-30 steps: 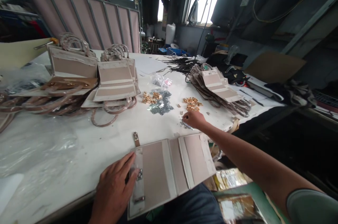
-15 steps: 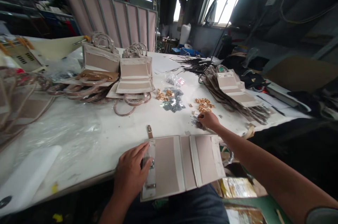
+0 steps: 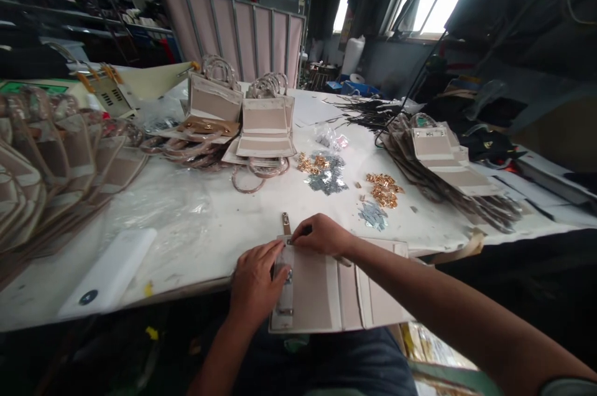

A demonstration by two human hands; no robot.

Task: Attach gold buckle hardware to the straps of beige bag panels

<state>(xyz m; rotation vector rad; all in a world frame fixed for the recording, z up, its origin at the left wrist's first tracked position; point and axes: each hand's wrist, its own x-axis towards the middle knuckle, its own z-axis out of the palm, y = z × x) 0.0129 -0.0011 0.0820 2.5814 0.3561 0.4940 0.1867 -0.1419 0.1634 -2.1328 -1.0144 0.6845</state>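
Observation:
A flat, unfolded beige handbag body (image 3: 312, 293) with pale strips lies at the table's front edge. My left hand (image 3: 259, 281) holds its left edge, the thumb resting beside a small metal fitting (image 3: 288, 276). At the upper left corner, the fingers of my right hand (image 3: 321, 235) are pinched together against the panel. What they grip is hidden. The end of a slim object (image 3: 344, 261) shows under the right wrist; I cannot tell what it is. Just above the corner sticks up a short strap with a metal clasp (image 3: 286, 222).
Beyond the hands lie gold fittings (image 3: 385, 191), thin grey metal plates (image 3: 373, 216) and another heap of plates (image 3: 329, 175). Beige handbags (image 3: 265, 128) stand at the back, with more stacked right (image 3: 436, 156) and left (image 3: 69, 160). A white oblong object (image 3: 116, 268) lies front left.
My right hand has moved left from the small metal parts to the bag body's upper left corner. My left hand stays on the edge. The view has swung left.

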